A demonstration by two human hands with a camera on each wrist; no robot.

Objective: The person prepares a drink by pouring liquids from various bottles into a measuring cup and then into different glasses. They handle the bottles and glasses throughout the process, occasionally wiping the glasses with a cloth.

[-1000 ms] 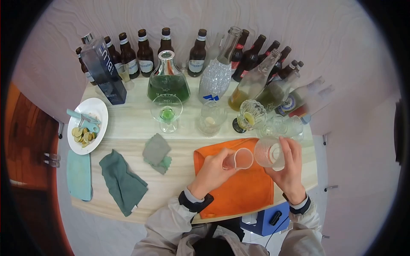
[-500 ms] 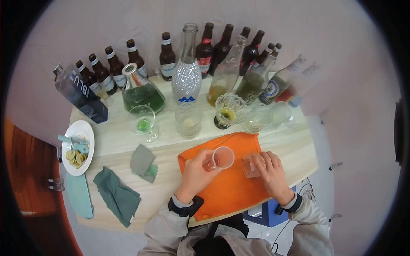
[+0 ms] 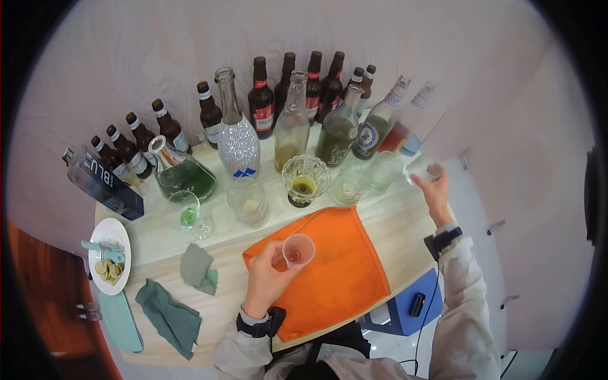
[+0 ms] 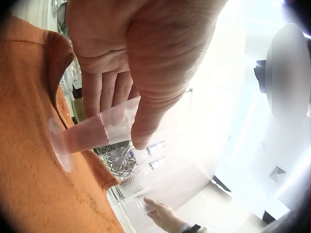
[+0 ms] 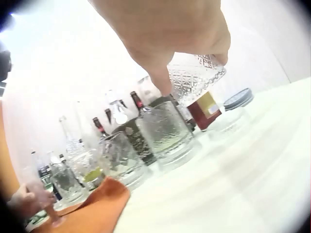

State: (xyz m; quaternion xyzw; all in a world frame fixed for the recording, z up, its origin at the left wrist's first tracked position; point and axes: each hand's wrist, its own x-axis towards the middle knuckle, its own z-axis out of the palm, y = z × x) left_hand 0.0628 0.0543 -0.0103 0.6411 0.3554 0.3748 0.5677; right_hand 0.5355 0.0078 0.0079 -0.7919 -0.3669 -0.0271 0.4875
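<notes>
My left hand (image 3: pixel 266 282) grips a clear footed plastic measuring cup (image 4: pixel 90 136) with pink liquid in it, thumb on one side and fingers on the other. Its round foot is right at the orange cloth (image 3: pixel 335 272). At the far right end of the table, my right hand (image 3: pixel 437 190) holds a patterned glass tumbler (image 5: pixel 192 77) from above, thumb and fingers on opposite sides. In the right wrist view the tumbler is tilted, close over the tabletop. Beside it stand more glasses, among them a clear tumbler (image 5: pixel 167 136).
Brown beer bottles (image 3: pixel 259 101) line the wall, with a silver sparkly bottle (image 3: pixel 239 149) and a green decanter (image 3: pixel 183 177) before them. A plate (image 3: pixel 120 282) of lime slices, a green cloth (image 3: pixel 168 316) and a grey cloth (image 3: pixel 196 263) lie left.
My right hand has carried the tumbler from beside the measuring cup, over the orange cloth, out to the table's far right end. The left hand still holds its cup; the head view has shifted right.
</notes>
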